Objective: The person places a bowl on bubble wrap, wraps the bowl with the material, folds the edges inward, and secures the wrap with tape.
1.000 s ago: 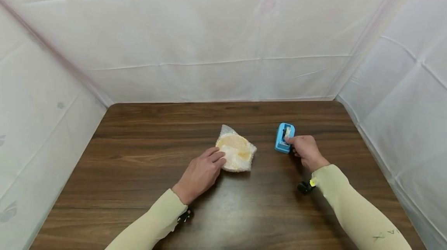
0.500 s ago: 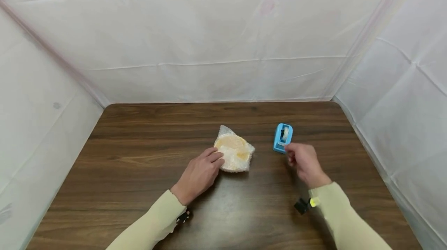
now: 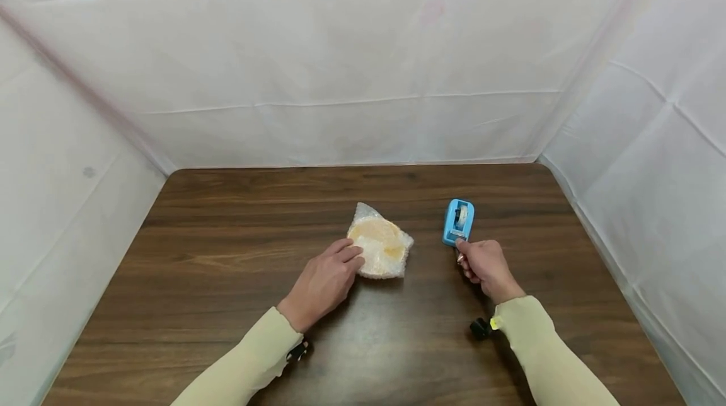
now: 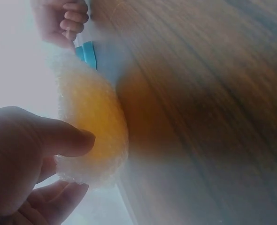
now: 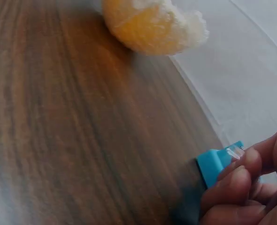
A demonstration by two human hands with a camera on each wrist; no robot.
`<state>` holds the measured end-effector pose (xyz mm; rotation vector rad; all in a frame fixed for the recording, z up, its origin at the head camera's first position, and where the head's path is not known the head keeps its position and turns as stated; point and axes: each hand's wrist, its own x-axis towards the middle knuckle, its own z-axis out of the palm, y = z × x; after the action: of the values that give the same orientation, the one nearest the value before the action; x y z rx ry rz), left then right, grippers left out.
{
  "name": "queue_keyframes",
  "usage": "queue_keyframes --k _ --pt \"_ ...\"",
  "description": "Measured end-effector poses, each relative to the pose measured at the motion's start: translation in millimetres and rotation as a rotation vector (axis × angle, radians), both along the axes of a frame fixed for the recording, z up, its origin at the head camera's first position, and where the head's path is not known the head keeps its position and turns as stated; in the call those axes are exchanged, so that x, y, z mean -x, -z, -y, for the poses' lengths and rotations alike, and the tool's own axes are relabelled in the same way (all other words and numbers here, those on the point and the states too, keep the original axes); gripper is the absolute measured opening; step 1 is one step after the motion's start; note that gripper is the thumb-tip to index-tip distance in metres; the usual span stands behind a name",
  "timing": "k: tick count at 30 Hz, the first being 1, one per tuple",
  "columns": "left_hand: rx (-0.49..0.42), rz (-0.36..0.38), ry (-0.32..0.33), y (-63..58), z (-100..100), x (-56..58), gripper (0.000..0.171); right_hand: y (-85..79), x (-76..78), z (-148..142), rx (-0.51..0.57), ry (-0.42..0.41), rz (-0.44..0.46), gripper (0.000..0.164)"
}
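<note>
A rounded yellow-orange object in bubble wrap lies mid-table, looking bowl-like in the left wrist view. My left hand holds its near left edge, with the thumb on one side and fingers curled at the other. To its right stands a blue tape dispenser with a roll of clear tape inside. My right hand is at the dispenser's near end, fingers curled. Thumb and forefinger pinch a short piece of clear tape, right by the dispenser's cutting end.
The dark wood-grain table has white sheeting hanging behind it and along both sides. A black wrist camera hangs under the right sleeve, and another sits under the left cuff.
My right hand has moved from over the dispenser's tape roll toward its near end, where it now pinches the tape. The left hand has stayed on the wrapped object.
</note>
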<state>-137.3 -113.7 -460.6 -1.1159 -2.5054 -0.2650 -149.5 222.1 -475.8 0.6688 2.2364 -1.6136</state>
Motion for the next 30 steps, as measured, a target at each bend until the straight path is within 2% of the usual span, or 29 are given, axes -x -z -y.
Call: queue_keyframes --k 4,7,10,14,18,22,27,30 --pt "0.005 -0.023 0.002 1.0 -1.4 2.7 0.012 3.4 -3.5 2.9 -0.033 -0.067 -0.006 0.048" --pt "0.017 -0.04 0.013 2.9 -2.6 5.0 0.014 0.2 -6.3 9.0 -0.037 -0.12 -0.091 0.045" --pt "0.018 -0.048 0.016 4.3 -2.7 6.1 0.015 -8.6 -4.1 17.5 -0.094 -0.231 -0.235 0.035" --pt "0.018 -0.044 0.003 3.9 -2.9 7.1 0.015 -27.0 6.6 31.2 -0.243 -0.378 -0.46 0.02" --pt "0.029 -0.039 -0.008 3.5 -3.5 7.4 0.016 -43.6 18.4 46.4 -0.258 -0.518 -0.597 0.018" --pt "0.043 -0.033 -0.014 1.9 -4.3 6.7 0.015 -52.5 31.1 62.0 -0.255 -0.666 -0.63 0.02" --pt "0.054 -0.042 -0.009 -0.1 -6.2 6.3 0.014 -61.2 43.2 76.5 -0.279 -0.822 -0.61 0.019" --pt "0.055 -0.054 -0.007 -0.8 -7.0 6.6 0.014 -67.5 50.2 81.8 -0.28 -0.944 -0.606 0.018"
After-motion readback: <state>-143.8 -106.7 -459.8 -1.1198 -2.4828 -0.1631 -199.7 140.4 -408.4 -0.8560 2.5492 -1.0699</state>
